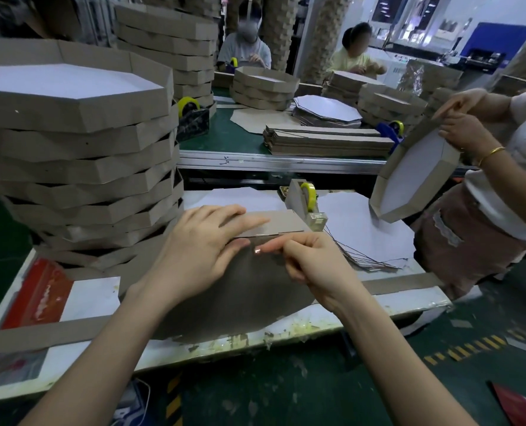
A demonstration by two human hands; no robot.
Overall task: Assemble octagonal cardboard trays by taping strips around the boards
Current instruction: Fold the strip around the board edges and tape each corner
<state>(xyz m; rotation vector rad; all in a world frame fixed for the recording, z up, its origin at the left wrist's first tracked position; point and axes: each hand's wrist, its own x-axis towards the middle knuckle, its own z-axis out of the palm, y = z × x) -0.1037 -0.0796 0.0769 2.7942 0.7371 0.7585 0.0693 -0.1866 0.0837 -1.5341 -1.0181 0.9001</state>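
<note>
Pressing down with the left grip (pixel 200 241), held flat and apart with fingers straight, onto a cardboard strip (pixel 274 221) laid along the far edge of a grey-brown octagonal board (pixel 240 296). Pinching with the right grip (pixel 304 259), forefinger stretched toward the left fingertips and the other fingers curled in, clamped on a short piece of clear tape (pixel 257 249) that shows only as a gloss at the seam between strip and board. Board and strip lying mid-desk (pixel 317 321), directly under both wrists. Just beyond the strip, a grey tape dispenser (pixel 306 204) with a yellow-cored roll, standing among white sheets (pixel 363 232). Close on the left, a tall, uneven stack of finished trays (pixel 80 167), with brown walls and a white floor in the topmost one. Fanned out to the right of the right grip, thin edges of further boards (pixel 366 259). Along the near side of the desk, two long loose strips (pixel 40 333) lying flat. At the right edge, another person's hands (pixel 458 124) holding a tilted tray (pixel 415 176), its white inside facing this way. Behind, past a metal rail, a green-topped line carrying a pile of flat strips (pixel 326 139), a pile of white-faced boards (pixel 326 109), more tray stacks and two seated people at work.
</note>
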